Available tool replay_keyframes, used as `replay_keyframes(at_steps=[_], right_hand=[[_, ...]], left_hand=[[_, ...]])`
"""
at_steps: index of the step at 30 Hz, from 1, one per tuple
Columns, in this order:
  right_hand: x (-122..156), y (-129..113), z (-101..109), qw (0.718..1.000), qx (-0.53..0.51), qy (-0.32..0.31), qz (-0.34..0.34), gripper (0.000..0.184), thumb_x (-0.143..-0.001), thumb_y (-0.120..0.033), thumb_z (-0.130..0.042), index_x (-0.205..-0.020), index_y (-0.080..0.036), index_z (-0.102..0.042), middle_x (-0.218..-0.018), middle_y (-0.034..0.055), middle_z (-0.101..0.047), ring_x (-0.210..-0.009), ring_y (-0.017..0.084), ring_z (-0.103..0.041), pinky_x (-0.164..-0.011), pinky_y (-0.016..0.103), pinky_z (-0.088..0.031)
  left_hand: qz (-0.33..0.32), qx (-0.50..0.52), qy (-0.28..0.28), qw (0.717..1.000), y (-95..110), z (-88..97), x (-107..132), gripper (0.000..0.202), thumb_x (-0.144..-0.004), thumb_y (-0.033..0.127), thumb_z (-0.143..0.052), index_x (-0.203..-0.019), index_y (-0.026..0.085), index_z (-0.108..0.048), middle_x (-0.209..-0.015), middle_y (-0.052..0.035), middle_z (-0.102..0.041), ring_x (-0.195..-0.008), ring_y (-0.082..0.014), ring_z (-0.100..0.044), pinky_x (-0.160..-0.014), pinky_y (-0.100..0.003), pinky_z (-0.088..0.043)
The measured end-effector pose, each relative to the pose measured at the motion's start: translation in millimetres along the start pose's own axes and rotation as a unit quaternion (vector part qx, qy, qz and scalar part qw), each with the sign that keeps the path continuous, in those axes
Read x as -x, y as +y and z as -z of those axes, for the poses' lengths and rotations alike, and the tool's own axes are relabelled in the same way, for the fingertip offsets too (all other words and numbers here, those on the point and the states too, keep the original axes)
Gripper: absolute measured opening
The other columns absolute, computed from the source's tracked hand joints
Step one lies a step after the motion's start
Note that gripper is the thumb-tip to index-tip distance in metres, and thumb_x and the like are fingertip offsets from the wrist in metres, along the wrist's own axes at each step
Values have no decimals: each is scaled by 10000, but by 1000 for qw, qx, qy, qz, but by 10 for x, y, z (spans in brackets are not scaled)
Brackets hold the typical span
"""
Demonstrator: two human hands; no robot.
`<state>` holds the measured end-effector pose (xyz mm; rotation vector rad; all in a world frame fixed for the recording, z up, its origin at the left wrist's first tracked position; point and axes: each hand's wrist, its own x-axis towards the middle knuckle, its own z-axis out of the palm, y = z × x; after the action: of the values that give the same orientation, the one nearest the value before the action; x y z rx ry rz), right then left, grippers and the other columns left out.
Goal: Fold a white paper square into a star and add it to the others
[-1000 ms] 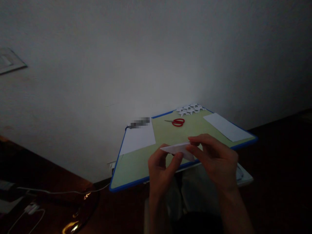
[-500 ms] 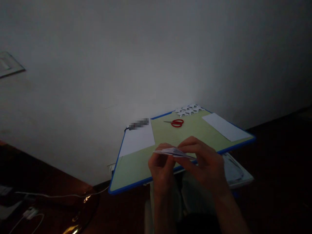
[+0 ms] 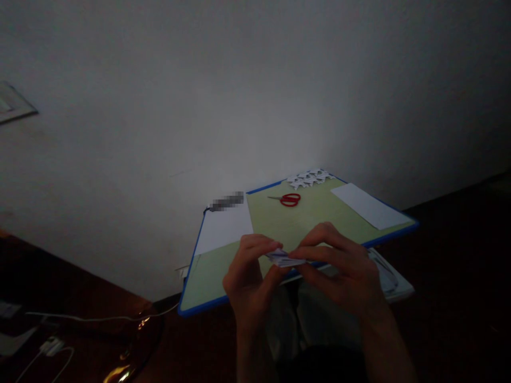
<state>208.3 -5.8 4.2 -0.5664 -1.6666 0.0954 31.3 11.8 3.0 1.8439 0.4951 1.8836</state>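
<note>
At the bench's near edge point(image 3: 203, 307), we pinched folded paper point(image 3: 284, 260) with the fingers point(image 3: 261, 247) of our left hand point(image 3: 249, 279) and right hand point(image 3: 345, 268), seemingly mid-fold, the next crease likely needing even pressure.

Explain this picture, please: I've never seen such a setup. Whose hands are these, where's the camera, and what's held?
No machine here: a person works bare-handed, filmed by a camera worn on the head, looking forward and down. The left hand and right hand pinch a small folded white paper between them, by the near edge of a blue-rimmed green table. On it lie red-handled scissors, white star-shaped pieces at the far edge, a left white sheet and a right white sheet.
</note>
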Motion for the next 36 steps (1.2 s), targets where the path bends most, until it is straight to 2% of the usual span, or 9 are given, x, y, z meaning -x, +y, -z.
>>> replay_keyframes(at_steps=[3,9,14,19,24,29,36], right_hand=[[-5,-6,12,1000,0,-7,-2,168,-947,-108,-749,-1078,-208,-781,-899,29,-696,-849,191,-656,-766,376,-508],[-7,-18,33,1000,-10,-14,5,171,-930,-87,-749,-1055,-201,-773,-882,26,-696,-829,183,-639,-751,372,-488],[0,-24,20,999,-48,-22,-7,180,-921,-80,-752,-1050,-204,-769,-897,24,-704,-845,185,-651,-766,377,-498],[10,23,-38,988,-149,9,-25,257,-883,-61,-796,-1073,-232,-772,-939,21,-725,-854,186,-677,-752,367,-527],[22,87,-114,976,-213,49,-8,272,-878,-71,-798,-1078,-255,-779,-914,16,-736,-792,185,-664,-699,365,-518],[-14,64,-162,977,-199,74,17,306,-851,-27,-789,-1060,-250,-779,-895,8,-749,-769,181,-678,-720,381,-534],[-42,-7,-190,981,-165,103,20,304,-849,-23,-770,-1037,-262,-783,-849,14,-768,-759,201,-690,-744,411,-563]], left_hand=[[-16,0,-10,1000,27,-22,-17,155,-872,201,-873,-1005,240,-806,-876,-34,-734,-878,-203,-663,-779,-330,-554],[-34,-2,-43,998,11,-5,-34,173,-887,277,-875,-1051,253,-828,-852,-25,-699,-852,-196,-647,-742,-330,-542],[-50,30,-53,997,15,-11,-68,125,-887,252,-872,-1008,267,-842,-813,-21,-687,-843,-199,-636,-756,-349,-543],[-70,47,-38,996,37,-58,-99,103,-882,259,-876,-978,256,-836,-791,-16,-679,-813,-194,-623,-773,-367,-541],[-64,66,-26,995,29,-121,-68,81,-897,261,-860,-968,255,-821,-802,-8,-677,-808,-188,-616,-822,-383,-539],[-51,74,-6,996,16,-168,-51,58,-917,292,-838,-950,263,-801,-787,3,-654,-786,-180,-601,-838,-394,-532],[-49,55,13,997,17,-185,-48,111,-917,340,-835,-896,259,-763,-749,1,-636,-764,-181,-605,-806,-391,-549]])
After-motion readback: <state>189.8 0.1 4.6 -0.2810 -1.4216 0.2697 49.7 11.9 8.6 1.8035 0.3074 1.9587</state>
